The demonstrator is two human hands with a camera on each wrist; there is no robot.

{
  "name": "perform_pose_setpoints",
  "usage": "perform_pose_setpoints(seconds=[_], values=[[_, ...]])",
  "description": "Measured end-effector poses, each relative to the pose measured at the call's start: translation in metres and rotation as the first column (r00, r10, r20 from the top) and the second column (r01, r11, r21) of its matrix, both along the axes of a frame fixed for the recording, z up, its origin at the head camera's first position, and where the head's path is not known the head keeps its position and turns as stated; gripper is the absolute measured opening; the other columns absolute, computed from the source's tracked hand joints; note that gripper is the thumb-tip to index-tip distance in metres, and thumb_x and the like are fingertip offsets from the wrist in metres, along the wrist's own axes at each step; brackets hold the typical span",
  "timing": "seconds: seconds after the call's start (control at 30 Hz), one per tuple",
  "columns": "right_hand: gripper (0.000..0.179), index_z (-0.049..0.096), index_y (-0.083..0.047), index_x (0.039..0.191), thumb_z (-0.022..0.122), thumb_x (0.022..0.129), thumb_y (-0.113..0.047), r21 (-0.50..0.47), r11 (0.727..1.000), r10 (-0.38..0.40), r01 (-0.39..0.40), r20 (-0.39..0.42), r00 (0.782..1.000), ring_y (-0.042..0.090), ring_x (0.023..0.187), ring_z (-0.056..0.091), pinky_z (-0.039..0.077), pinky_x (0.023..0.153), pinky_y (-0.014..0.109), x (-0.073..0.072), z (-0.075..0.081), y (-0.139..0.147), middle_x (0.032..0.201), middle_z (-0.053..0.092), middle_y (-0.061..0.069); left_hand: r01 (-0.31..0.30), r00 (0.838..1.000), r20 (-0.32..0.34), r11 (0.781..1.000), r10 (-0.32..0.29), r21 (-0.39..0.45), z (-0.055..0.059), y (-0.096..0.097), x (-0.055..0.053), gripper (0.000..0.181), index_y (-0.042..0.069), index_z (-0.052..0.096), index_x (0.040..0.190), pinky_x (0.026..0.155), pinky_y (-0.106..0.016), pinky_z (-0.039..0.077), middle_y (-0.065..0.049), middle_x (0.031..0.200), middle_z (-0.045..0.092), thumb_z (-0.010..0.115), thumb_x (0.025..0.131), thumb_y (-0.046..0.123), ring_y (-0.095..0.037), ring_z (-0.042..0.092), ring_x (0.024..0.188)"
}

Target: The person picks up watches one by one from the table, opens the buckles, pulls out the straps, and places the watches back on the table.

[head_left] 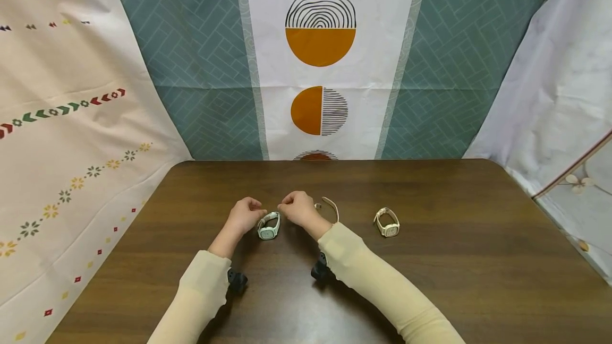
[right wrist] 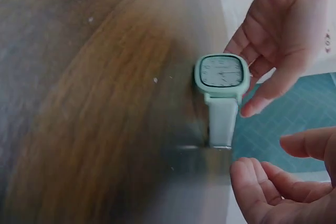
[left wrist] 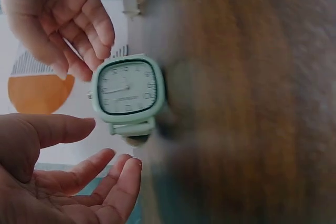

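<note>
A mint-green wristwatch [head_left: 269, 232] with a rounded square dial stands on the wooden table between the two hands, its strap looped behind the case. To its left is my left hand [head_left: 245, 215], thumb and fingers apart, fingertips near the strap. My right hand [head_left: 298, 209] hovers on the other side, its fingertips close to the strap and holding nothing. The left wrist view shows the watch's dial [left wrist: 127, 87] facing the camera, with a gap between the left thumb and fingers. In the right wrist view a pale strap [right wrist: 222, 121] hangs from the case, just beyond the right fingertips.
A cream wristwatch [head_left: 389, 229] with its strap looped lies right of the right forearm. Another pale strap [head_left: 331, 205] curves up behind the right wrist, partly hidden by it. Patterned cloth [head_left: 215, 68] hangs behind the brown table [head_left: 454, 259].
</note>
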State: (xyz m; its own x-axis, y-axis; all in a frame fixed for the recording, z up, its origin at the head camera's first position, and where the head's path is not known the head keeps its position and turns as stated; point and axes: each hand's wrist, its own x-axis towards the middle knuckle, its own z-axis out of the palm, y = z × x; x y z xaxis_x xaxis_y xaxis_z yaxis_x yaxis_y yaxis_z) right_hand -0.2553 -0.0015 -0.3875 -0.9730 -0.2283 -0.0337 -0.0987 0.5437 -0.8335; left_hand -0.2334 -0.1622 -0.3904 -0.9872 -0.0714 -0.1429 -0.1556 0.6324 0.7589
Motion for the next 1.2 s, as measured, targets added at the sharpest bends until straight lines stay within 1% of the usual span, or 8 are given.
perform_pose_setpoints(seconds=[0.2,0.33,0.5,0.67,0.8,0.9,1.03,1.2], values=[[0.016,0.068,0.000,0.093,0.067,0.085,-0.014,0.083,0.997,0.002,-0.003,0.020,1.000,0.027,0.088,0.062,0.052,0.072,0.034,0.003,-0.010,-0.018,0.095,0.068,0.013,0.003,1.000,-0.015,1.000,-0.003,-0.028,-0.005,0.002,0.003,0.030,-0.009,0.058,0.109,0.077,-0.043,0.050,-0.024,0.106,0.063,0.063,0.087,0.011,-0.035,0.059,0.096],[0.016,0.067,0.000,0.088,0.071,0.081,-0.014,0.124,0.992,-0.016,0.014,0.015,1.000,0.025,0.082,0.061,0.051,0.066,0.031,0.005,-0.014,-0.026,0.090,0.067,0.012,0.015,1.000,-0.009,0.999,-0.016,-0.048,-0.007,0.003,0.005,0.024,-0.008,0.061,0.104,0.074,-0.040,0.050,-0.021,0.100,0.064,0.064,0.085,0.006,-0.033,0.059,0.092],[0.009,0.067,-0.001,0.080,0.072,0.076,-0.008,0.150,0.988,-0.021,0.022,-0.009,1.000,0.019,0.072,0.056,0.045,0.060,0.026,0.006,-0.016,-0.030,0.080,0.066,0.009,0.013,1.000,-0.003,0.998,-0.013,-0.069,-0.009,0.004,0.006,0.015,-0.006,0.067,0.094,0.065,-0.032,0.048,-0.016,0.087,0.067,0.065,0.081,-0.001,-0.027,0.059,0.082],[0.010,0.068,-0.002,0.081,0.074,0.075,-0.006,0.134,0.991,-0.018,0.021,-0.021,1.000,0.019,0.072,0.055,0.045,0.059,0.025,0.005,-0.016,-0.029,0.080,0.065,0.008,0.010,1.000,-0.015,0.997,-0.011,-0.075,-0.010,0.003,0.006,0.012,-0.004,0.068,0.091,0.066,-0.034,0.048,-0.014,0.085,0.068,0.067,0.081,0.001,-0.027,0.059,0.083],[0.010,0.068,-0.002,0.084,0.074,0.076,-0.007,0.100,0.995,0.006,-0.011,0.044,0.999,0.018,0.065,0.055,0.044,0.054,0.024,0.003,-0.011,-0.025,0.077,0.065,0.009,-0.005,0.999,-0.035,0.998,0.003,-0.070,-0.008,0.003,0.007,0.012,-0.004,0.069,0.090,0.066,-0.035,0.049,-0.014,0.086,0.069,0.068,0.083,0.006,-0.027,0.059,0.083],[0.011,0.068,-0.002,0.086,0.073,0.079,-0.008,0.075,0.996,0.032,-0.039,0.099,0.995,0.015,0.057,0.054,0.044,0.050,0.023,0.000,-0.006,-0.022,0.075,0.064,0.009,-0.037,0.998,-0.055,0.997,0.034,-0.062,-0.005,0.003,0.008,0.016,-0.004,0.072,0.085,0.061,-0.031,0.046,-0.013,0.083,0.069,0.069,0.083,0.012,-0.025,0.057,0.080],[0.012,0.066,0.000,0.089,0.070,0.081,-0.008,0.058,0.995,0.068,-0.076,0.124,0.990,0.012,0.054,0.056,0.047,0.050,0.022,-0.002,0.001,-0.016,0.078,0.063,0.009,-0.065,0.995,-0.082,0.997,0.061,-0.049,-0.002,0.004,0.007,0.019,-0.002,0.075,0.080,0.056,-0.026,0.040,-0.010,0.077,0.070,0.069,0.083,0.016,-0.022,0.053,0.076],[0.013,0.066,0.002,0.090,0.068,0.082,-0.008,0.057,0.991,0.112,-0.120,0.126,0.986,0.012,0.054,0.059,0.050,0.051,0.022,-0.002,0.007,-0.007,0.077,0.062,0.008,-0.003,0.993,-0.117,1.000,0.003,0.001,0.000,0.005,0.005,0.016,-0.002,0.073,0.085,0.060,-0.027,0.045,-0.010,0.080,0.070,0.071,0.083,0.014,-0.021,0.059,0.077]])
